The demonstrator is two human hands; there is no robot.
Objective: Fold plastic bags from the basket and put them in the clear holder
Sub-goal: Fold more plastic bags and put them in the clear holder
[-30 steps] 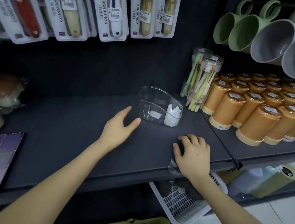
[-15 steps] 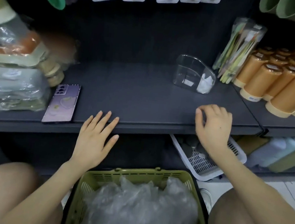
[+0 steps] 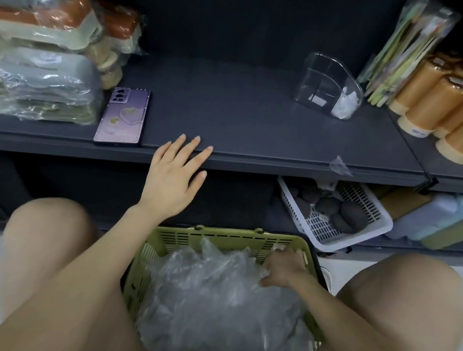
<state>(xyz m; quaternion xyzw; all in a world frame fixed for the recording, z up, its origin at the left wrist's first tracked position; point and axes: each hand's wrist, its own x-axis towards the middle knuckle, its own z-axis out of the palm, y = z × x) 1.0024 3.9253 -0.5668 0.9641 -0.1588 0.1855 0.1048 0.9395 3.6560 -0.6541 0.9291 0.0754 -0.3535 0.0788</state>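
A green basket (image 3: 182, 236) stands on the floor between my knees, heaped with crumpled clear plastic bags (image 3: 217, 302). My right hand (image 3: 283, 269) is down in its far right corner, fingers curled into the bags and gripping one. My left hand (image 3: 176, 177) hovers flat at the front edge of the dark shelf (image 3: 246, 118), fingers straight and holding nothing. The clear holder (image 3: 323, 81) stands at the back right of the shelf, with folded white bags (image 3: 345, 102) in its right end. A small clear scrap (image 3: 340, 166) lies at the shelf edge.
A purple phone (image 3: 122, 116) lies on the shelf's left front, beside wrapped packs (image 3: 39, 70). Orange tumblers (image 3: 452, 103) and a packet of straws (image 3: 400, 50) crowd the right. A white basket (image 3: 375, 231) of dark lumps sits on the lower shelf.
The view has tilted down. My right hand left the shelf edge and dropped into the green basket among the bags. My left hand stayed open near the shelf front.
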